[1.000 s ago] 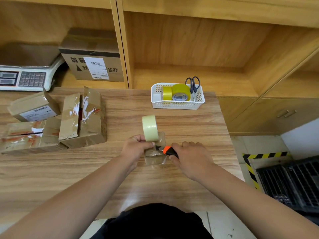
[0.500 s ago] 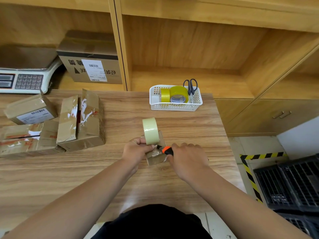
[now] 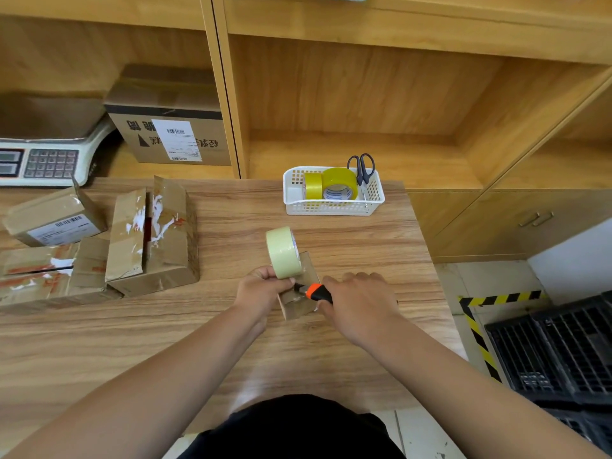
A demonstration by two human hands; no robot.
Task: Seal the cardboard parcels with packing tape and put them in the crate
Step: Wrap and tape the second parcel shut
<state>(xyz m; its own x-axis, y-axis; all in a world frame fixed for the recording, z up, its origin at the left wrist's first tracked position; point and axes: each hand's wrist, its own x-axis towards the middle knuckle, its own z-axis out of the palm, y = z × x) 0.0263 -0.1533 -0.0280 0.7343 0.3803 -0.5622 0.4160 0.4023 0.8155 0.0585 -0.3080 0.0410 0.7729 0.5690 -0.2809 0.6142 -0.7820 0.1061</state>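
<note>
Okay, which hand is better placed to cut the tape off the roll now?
Right. The right hand grips the knife, with its tip next to the roll above the parcel. The left hand is occupied holding the roll.

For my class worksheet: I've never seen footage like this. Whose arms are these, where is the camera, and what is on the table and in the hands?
There is no machine here: these are a person's two bare arms, filmed by one wide-angle camera worn on their head, looking down. The left hand holds a pale tape roll on edge at a small cardboard parcel on the wooden table. The right hand grips an orange-and-black knife at the tape. To the left lie several worn parcels; behind is a white basket with two yellow tape rolls and scissors. A black crate sits on the floor at the right.
</note>
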